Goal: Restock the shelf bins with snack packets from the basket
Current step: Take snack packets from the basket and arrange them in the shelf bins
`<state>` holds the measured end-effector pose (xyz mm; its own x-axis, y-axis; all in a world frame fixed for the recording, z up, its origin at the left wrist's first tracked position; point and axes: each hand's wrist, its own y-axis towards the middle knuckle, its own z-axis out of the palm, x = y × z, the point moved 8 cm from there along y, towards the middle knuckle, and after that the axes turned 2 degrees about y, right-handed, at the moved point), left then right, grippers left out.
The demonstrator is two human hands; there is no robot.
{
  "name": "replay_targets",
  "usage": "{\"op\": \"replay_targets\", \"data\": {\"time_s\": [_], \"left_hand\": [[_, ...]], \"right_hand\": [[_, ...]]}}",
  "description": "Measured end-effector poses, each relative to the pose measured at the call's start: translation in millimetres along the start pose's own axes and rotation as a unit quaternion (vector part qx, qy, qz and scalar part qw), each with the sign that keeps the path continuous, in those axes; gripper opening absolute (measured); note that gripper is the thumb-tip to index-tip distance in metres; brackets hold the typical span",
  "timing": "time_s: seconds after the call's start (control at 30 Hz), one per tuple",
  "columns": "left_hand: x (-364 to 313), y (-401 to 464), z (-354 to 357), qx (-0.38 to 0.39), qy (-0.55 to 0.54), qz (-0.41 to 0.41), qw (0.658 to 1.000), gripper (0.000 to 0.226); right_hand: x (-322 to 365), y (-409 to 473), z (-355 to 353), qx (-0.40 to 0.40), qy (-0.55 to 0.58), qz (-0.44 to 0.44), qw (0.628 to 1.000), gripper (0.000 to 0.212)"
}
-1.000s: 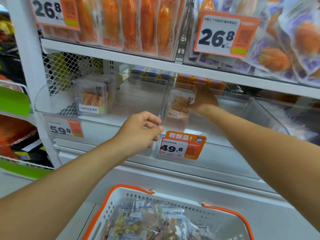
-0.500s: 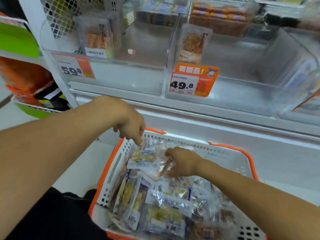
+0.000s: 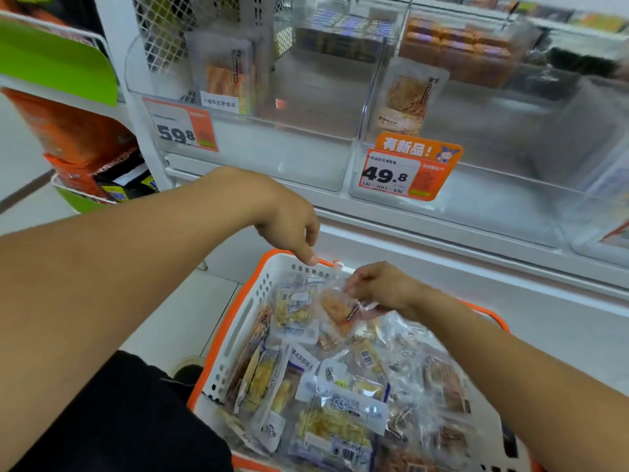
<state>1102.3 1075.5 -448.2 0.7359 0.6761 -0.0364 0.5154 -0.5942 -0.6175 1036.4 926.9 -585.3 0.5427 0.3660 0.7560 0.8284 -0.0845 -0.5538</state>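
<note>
Most of the restocking looks undone: the basket point(image 3: 238, 321) at lower centre is heaped with packets, while the clear bins point(image 3: 354, 137) above hold few. The right hand point(image 3: 384, 287) pinches an orange snack packet point(image 3: 337, 311) over the heap; the left hand point(image 3: 289, 229) hovers, holding nothing, fingers loosely curled.

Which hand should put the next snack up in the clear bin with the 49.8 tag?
Probably the right hand. Its fingers already pinch an orange snack packet over the basket, and the bin lies up on its side. The left hand hangs above the basket rim holding nothing.
</note>
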Motion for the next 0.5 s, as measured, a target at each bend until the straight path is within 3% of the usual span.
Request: {"op": "replay_targets", "data": {"time_s": [0.1,0.17,0.2,0.3,0.4,0.5], "left_hand": [[10.4,-2.8,-2.8,-0.020,-0.049,-0.014,0.999,0.087],[9.9,-5.0,-8.1,-0.045,-0.152,0.016,0.987,0.094],[7.7,-5.2,-12.6,-0.057,-0.231,0.041,0.970,0.086],[-2.1,-10.9,-35.3,-0.098,-0.450,0.125,0.879,0.041],[-7.0,-21.7,-59.6,-0.160,-0.531,0.151,0.818,0.024],[-6.0,-26.3,-73.8,-0.222,-0.571,0.152,0.775,0.020]], "right_hand": [[49.9,-28.2,-51.6,0.012,0.008,-0.065,0.998,0.012],[85.7,-50.9,-77.3,-0.002,0.058,-0.123,0.991,0.013],[101.3,-61.5,-84.6,-0.004,0.087,-0.152,0.985,0.013],[136.6,-87.8,-98.5,-0.035,0.172,-0.236,0.956,0.010],[154.1,-110.9,-114.9,-0.065,0.251,-0.290,0.921,0.011],[154.6,-125.4,-117.9,-0.046,0.191,-0.283,0.939,0.036]]}}
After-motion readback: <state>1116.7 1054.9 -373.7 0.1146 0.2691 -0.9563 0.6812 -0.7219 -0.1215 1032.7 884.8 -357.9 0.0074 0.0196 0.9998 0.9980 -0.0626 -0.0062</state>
